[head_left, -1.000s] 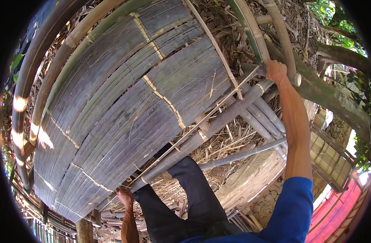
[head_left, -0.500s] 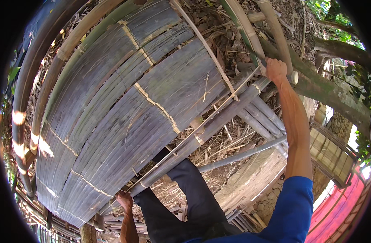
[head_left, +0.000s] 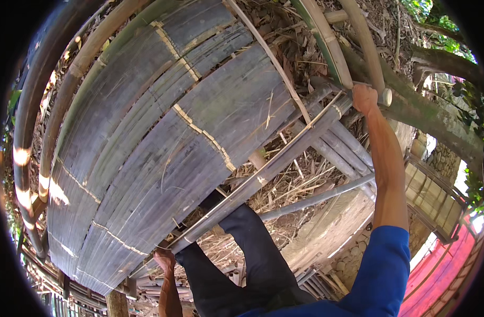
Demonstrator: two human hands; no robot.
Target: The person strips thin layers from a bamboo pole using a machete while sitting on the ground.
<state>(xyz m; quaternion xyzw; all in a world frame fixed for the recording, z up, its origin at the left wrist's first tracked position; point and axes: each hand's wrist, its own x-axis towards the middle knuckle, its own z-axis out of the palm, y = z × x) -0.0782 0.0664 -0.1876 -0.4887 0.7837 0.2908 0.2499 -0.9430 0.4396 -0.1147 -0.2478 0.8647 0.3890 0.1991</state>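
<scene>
A long, thin, pale-tan bamboo strip (head_left: 287,145) is stretched between two bare hands, its long axis run from the near left of the scene to the far right. It is lined up almost parallel with a thick, round, grey bamboo pole (head_left: 297,149), along whose left edge it is set; whether the two are touching throughout cannot be told. The strip's near end is met by the left hand (head_left: 164,260), whose fingers are curled in and appear to be closed on it (the fingertips are partly hidden). Its far tip is seen just to the left of the right hand (head_left: 365,99), which is balled into a fist beside the pole's far end; what is held inside that fist cannot be told. By the right hand the far tip is more nearly reached, by the left the near one. To the left of the strip is spread a wide, grey-green panel of flattened bamboo (head_left: 160,142), crossed by pale seams. The panel's far right edge is bordered by a narrow, straight, tan bamboo slat (head_left: 273,61), beyond which dry brown leaves (head_left: 300,53) are scattered.
</scene>
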